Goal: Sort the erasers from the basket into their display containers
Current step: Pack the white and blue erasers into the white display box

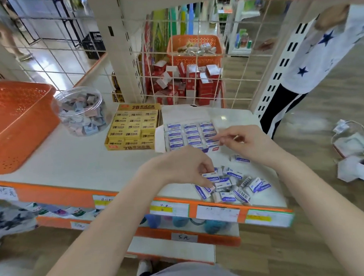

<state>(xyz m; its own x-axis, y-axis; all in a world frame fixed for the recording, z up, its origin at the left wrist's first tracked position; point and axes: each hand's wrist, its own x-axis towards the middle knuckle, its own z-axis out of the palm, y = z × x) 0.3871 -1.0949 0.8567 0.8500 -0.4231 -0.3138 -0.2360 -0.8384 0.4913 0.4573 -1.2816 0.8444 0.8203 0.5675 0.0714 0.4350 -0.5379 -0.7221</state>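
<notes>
We are pinching an eraser point(211, 176) with our left hand point(182, 169) on the white shop shelf point(84, 163), just before the display box point(160, 138); our right hand point(248, 142) is hovering over it, grip unclear.

An orange plastic basket point(15, 124), clear round jar point(82, 111), yellow cardboard box point(132, 127) and white cardboard box point(189, 135) sat left to right on the white shelf point(73, 163), loose paper-sleeved erasers point(231, 183) before the last.

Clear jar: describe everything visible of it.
The jar is a round tub of clear, glossy plastic, upright on the white shelf. It is mostly full of small pink, blue and grey erasers. It stands between the orange basket and the yellow box, close to both; contact is unclear.
</notes>
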